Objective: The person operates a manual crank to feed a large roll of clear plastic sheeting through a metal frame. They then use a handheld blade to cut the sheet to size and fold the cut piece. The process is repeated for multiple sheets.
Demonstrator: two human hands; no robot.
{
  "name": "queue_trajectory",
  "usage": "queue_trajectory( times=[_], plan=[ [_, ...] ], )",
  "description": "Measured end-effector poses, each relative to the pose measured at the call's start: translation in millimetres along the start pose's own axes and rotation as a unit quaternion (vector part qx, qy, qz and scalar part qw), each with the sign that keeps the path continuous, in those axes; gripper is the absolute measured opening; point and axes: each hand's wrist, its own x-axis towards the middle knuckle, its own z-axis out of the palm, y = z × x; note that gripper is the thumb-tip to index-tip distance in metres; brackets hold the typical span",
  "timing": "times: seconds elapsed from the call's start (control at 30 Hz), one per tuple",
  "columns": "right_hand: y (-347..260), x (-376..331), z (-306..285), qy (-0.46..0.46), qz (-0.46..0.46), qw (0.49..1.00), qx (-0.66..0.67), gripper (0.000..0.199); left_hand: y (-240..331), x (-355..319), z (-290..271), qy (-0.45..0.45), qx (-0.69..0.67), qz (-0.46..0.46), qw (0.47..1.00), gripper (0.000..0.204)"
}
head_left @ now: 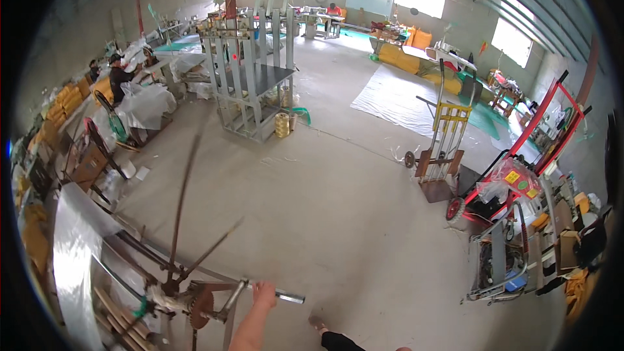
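A workshop floor, seen from above the worker's shoulders. One hand (pixel 264 294), with its forearm rising from the lower edge of the view, was closed around a metal crank handle (pixel 278 294), fingers wrapped over the bar; which of the worker's hands it was could not be settled from this angle, though it read most readily as the left, and no second hand was in sight. The handle projected to the right from a rusted winding machine (pixel 195 305) at the lower left of the concrete floor (pixel 338 208), beside a toothed wheel (pixel 202 306) on the same shaft. Long thin spokes (pixel 184 201) rose from the hub, streaked with blur, which suggested rotation. A silvery sheet of woven material (pixel 75 247) lay along the machine's left side. The step in hand appeared to be turning the crank to wind material; the next move would probably call for a firm grip carried around the circle, with the forearm kept clear of the sweeping spokes. Beyond stood a grey steel frame (pixel 250 71), a yellow hand truck (pixel 442 149), a red wheeled cart (pixel 513 182) and, at the left wall, seated workers (pixel 120 75) among white sacks (pixel 146 104).
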Motion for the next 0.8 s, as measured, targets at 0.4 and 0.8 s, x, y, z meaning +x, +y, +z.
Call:
queue_trajectory(
  times=[0.4,0.8],
  plan=[
    [-108.0,80.5,24.9,0.011,-0.099,0.978,-0.181,0.040,-33.4,-284.5,113.2,-0.100,-0.154,-0.014,0.983,0.025],
    [-99.8,72.9,55.3,-0.043,-0.107,0.982,-0.153,0.038,-16.1,-161.1,-172.4,0.436,-0.004,0.256,0.863,0.012]
  ],
)
